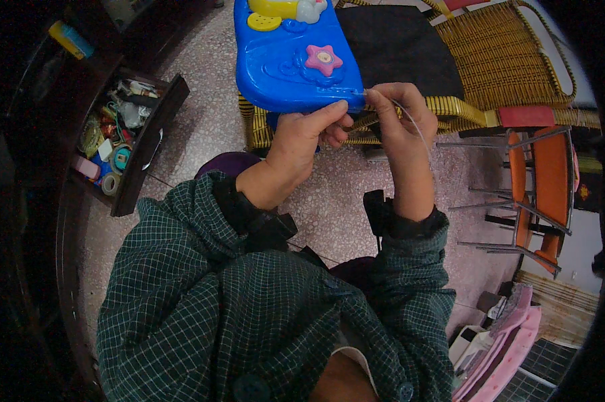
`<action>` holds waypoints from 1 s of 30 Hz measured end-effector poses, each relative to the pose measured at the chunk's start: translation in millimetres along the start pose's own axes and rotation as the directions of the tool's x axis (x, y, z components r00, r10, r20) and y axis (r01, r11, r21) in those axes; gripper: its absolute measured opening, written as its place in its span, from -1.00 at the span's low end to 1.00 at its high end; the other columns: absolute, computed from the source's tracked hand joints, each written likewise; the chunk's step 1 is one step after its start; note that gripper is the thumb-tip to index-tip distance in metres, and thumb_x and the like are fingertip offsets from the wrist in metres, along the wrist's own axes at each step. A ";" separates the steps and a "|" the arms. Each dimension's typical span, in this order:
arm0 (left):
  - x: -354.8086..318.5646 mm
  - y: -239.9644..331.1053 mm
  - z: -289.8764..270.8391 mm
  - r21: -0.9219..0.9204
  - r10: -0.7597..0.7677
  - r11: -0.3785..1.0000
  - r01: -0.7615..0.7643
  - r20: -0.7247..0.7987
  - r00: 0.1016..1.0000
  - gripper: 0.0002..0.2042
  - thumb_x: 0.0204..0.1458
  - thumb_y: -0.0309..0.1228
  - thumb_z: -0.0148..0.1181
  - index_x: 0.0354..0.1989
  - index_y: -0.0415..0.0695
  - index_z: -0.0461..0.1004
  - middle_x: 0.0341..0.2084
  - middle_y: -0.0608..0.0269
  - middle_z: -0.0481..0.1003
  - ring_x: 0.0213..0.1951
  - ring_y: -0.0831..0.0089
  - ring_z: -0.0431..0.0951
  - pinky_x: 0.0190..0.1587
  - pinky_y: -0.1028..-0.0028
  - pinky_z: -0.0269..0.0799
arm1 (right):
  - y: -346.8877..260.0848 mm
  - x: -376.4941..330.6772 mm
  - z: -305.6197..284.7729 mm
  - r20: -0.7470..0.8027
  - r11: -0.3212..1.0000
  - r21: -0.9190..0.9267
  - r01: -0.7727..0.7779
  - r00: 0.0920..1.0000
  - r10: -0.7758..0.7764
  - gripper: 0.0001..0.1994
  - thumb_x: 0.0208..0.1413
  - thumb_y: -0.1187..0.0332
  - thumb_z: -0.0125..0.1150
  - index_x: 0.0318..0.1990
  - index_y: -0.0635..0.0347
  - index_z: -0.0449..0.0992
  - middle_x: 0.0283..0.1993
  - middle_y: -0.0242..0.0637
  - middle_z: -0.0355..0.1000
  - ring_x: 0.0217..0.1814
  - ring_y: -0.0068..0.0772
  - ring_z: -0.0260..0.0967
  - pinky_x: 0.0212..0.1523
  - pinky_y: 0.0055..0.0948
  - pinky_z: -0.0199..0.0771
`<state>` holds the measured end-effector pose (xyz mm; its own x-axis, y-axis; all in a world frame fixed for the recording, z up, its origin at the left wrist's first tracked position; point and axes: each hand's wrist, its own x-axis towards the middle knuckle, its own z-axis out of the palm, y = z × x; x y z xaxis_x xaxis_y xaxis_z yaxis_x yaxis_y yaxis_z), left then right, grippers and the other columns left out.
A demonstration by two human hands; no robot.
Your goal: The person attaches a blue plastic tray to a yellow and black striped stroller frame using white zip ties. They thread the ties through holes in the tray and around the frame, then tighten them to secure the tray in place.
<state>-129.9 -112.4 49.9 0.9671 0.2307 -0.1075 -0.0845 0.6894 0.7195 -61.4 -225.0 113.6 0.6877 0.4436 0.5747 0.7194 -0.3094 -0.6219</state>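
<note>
A blue plastic toy panel (282,77) stands in front of me, with a pink star button (324,60) and raised yellow parts (264,22) on its face. At its lower right corner, my left hand (290,144) is closed, thumb along the bottom edge and fingers curled beneath. My right hand (408,130) pinches a thin, pale thread or wire (413,119) right beside that corner. The strand bends back over the right hand toward the wrist. Exactly where it meets the toy is too small to make out.
The toy lies over a wicker chair (510,57) with a dark seat pad (403,50). On the left, an open drawer (162,124) holds small odds and ends, including a tape roll (110,183). Orange chairs (552,174) stand at right; a pink padded item (517,335) lies lower right.
</note>
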 end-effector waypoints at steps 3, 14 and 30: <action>-0.9 0.9 -0.5 0.011 -0.020 1.000 0.020 0.007 1.000 -0.80 -0.01 -0.29 0.08 -0.31 -0.16 0.42 -0.50 0.27 0.48 -0.53 0.54 0.44 -0.46 0.55 0.34 | 1.8 1.2 5.1 -0.027 1.000 -0.002 0.023 0.999 -0.023 -0.91 -0.10 0.45 0.20 -0.46 0.24 0.42 -0.56 -0.29 0.40 -0.56 -0.58 0.33 -0.52 -0.60 0.31; -5.8 4.1 0.9 0.057 0.011 0.998 -0.011 -0.008 1.000 -0.72 0.06 -0.25 -0.01 -0.20 -0.22 0.38 -0.41 0.18 0.49 -0.47 0.49 0.46 -0.41 0.52 0.37 | 0.0 10.5 0.9 0.041 0.998 -0.034 0.052 0.998 -0.051 -0.92 -0.08 0.46 0.17 -0.46 0.27 0.41 -0.56 -0.23 0.39 -0.53 -0.52 0.36 -0.51 -0.56 0.33; -5.8 5.3 0.5 0.005 -0.042 0.999 0.042 0.019 0.999 -0.71 0.08 -0.23 -0.06 -0.20 -0.23 0.37 -0.42 0.18 0.48 -0.46 0.48 0.47 -0.42 0.52 0.38 | 6.7 9.1 3.9 -0.001 0.958 -0.207 0.200 0.979 -0.205 -0.93 -0.13 0.41 0.18 -0.48 0.13 0.42 -0.52 -0.22 0.39 -0.47 -0.15 0.36 -0.47 -0.33 0.35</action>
<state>-135.8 -110.4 54.7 0.9741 0.1884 -0.1250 -0.0423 0.6950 0.7178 -50.7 -219.7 112.6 0.5257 0.4967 0.6906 0.8469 -0.3816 -0.3703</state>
